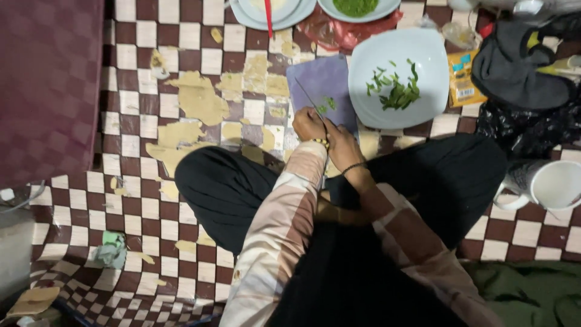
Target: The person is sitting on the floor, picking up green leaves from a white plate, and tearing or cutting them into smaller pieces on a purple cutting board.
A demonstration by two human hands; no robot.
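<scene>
Two hands meet at the near edge of one purple cutting board [324, 82] that lies on the checkered floor covering [139, 212], just in front of the seated person's crossed legs. One knife [310, 100] slants across the board, its thin blade running up and to the left from the hands; which hand grips its handle I cannot tell, since the two are pressed close together. The left hand [307, 124] is curled into a loose fist at the board's lower left edge, and the right hand [340, 144], with a dark band at the wrist, is bent inward just beside it, touching or nearly touching it. A few chopped green pieces [328, 103] lie on the board just beyond the hands, near the blade. One large white plate [423, 54] sits to the right of the board, touching its edge, and holds one loose heap of cut green vegetable strips [396, 91]. Three more dishes show at the top edge: two stacked plates [248, 15] with a red utensil [268, 18] across them, and one plate of chopped greens [356, 7]. One yellow packet [463, 79] lies right of the white plate, and one white mug [544, 184] stands at the far right.
</scene>
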